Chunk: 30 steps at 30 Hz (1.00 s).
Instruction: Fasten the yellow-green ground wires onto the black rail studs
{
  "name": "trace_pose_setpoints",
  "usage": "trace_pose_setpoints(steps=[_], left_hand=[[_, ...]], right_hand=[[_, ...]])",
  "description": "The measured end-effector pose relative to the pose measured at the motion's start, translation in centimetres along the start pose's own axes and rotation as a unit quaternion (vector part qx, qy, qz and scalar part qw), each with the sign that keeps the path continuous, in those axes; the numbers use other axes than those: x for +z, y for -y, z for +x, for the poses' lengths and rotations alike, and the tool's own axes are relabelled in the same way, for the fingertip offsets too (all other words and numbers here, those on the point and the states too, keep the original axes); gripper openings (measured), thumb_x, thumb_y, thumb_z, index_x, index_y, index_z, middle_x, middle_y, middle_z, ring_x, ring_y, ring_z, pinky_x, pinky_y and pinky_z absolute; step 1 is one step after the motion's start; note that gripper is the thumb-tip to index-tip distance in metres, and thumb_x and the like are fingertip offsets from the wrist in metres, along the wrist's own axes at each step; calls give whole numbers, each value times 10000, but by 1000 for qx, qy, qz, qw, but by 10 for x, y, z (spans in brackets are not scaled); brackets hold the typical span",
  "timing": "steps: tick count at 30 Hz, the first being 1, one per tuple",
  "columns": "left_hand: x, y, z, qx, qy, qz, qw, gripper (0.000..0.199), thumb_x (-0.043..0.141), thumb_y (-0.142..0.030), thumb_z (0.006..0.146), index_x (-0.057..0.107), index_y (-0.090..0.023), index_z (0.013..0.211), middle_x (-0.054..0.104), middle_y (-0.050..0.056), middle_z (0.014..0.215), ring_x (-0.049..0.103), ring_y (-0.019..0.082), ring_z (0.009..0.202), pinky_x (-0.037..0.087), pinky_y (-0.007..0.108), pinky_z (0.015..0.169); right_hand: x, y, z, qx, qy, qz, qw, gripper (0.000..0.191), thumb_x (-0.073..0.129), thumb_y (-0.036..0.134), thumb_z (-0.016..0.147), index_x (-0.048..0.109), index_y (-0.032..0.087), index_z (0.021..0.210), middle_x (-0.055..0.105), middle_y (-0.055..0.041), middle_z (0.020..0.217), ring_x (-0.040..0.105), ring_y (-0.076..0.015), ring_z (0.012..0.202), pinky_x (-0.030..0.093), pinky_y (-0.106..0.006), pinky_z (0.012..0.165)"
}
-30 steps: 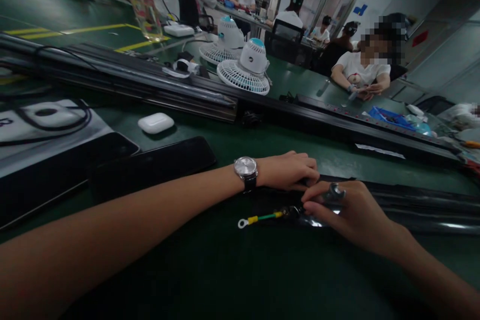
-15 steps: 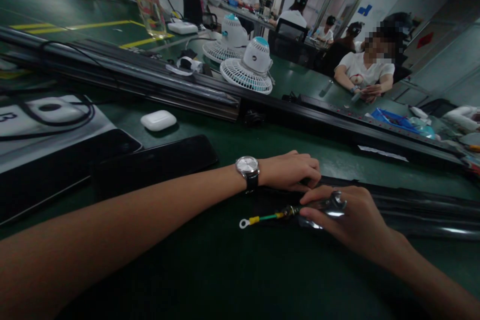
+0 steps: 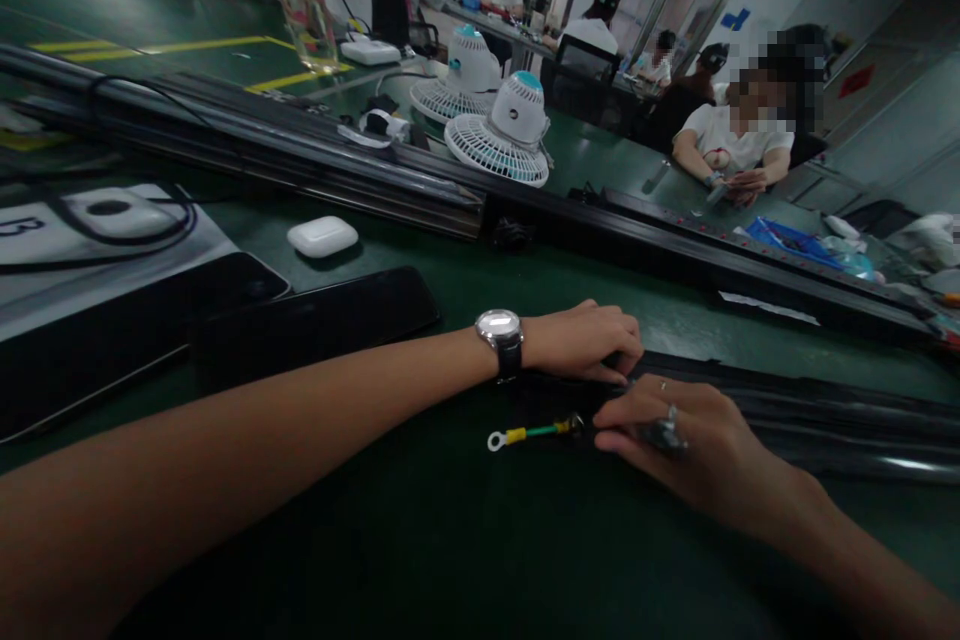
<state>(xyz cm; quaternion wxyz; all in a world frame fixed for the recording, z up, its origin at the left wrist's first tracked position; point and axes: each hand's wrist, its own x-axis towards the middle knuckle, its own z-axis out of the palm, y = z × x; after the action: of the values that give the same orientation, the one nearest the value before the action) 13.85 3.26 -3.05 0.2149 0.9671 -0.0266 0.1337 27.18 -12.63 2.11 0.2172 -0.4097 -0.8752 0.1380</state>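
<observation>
My right hand is closed around a metal wrench, whose jaw end blurs between the fingers. Just left of the fingertips is a bolt. From it a short green-yellow wire runs left to a bare ring terminal. A long black rail wrapped in shiny film lies under and to the right of both hands. My left hand, below a wristwatch, has its fingers curled down over the rail's near end; the fingertips are hidden.
A black phone, a white earbud case and a dark tablet-like slab lie at left. Long black profiles cross the green table behind my hands. Beyond them stand white fans and a bottle. People sit farther back.
My right hand has shifted and turned slightly; the wrench has rotated in it and less of it shows near the bolt. My left hand stays in place. The whole view has shifted slightly.
</observation>
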Motion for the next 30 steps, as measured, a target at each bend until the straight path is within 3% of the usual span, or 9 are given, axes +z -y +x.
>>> trace_pose_setpoints(steps=[2,4,10,14,19,25,30], left_hand=[[-1,0,0,0,7,-5,1000,43,706,-269,918,685,-231,919,650,43,1141,571,230,1083,379,344,863],[-3,0,0,1,14,-11,1000,36,703,-265,921,688,-234,931,650,42,1147,573,228,1087,381,344,876],[-3,1,0,-2,16,-14,1000,22,705,-247,917,698,-238,935,654,35,1142,585,222,1085,385,351,900],[-1,1,0,-3,4,-8,1000,17,701,-252,919,695,-238,925,659,32,1127,591,217,1058,389,347,878],[0,0,0,-5,2,-5,1000,24,695,-248,919,691,-228,905,663,36,1118,593,219,1042,388,342,856],[1,-2,1,-9,5,-7,1000,12,692,-230,914,702,-224,912,665,42,1113,593,221,1036,385,339,859],[1,-1,2,-12,13,-11,1000,32,696,-260,919,702,-230,912,662,41,1119,585,223,1050,377,333,854]], right_hand=[[-10,0,0,-36,78,4,996,169,521,159,1048,682,171,1098,752,-69,975,701,-180,830,540,-321,740],[-19,0,0,-38,102,16,994,211,496,119,1047,676,187,1134,749,-63,1028,697,-178,875,530,-330,776],[-20,0,-4,54,-17,18,998,54,662,234,986,679,215,1034,754,-3,864,706,-138,739,534,-242,696],[-9,1,-3,64,-55,0,996,98,672,306,983,684,209,992,778,-4,856,711,-130,642,556,-226,645],[0,0,0,65,-70,-14,995,187,646,373,996,685,199,938,769,1,801,681,-117,562,551,-217,585],[6,3,-1,48,-87,-10,995,138,683,316,979,669,189,927,749,12,768,666,-100,569,513,-197,570],[5,5,0,16,-44,-12,999,17,637,191,994,633,177,986,716,-4,796,662,-126,664,496,-238,628]])
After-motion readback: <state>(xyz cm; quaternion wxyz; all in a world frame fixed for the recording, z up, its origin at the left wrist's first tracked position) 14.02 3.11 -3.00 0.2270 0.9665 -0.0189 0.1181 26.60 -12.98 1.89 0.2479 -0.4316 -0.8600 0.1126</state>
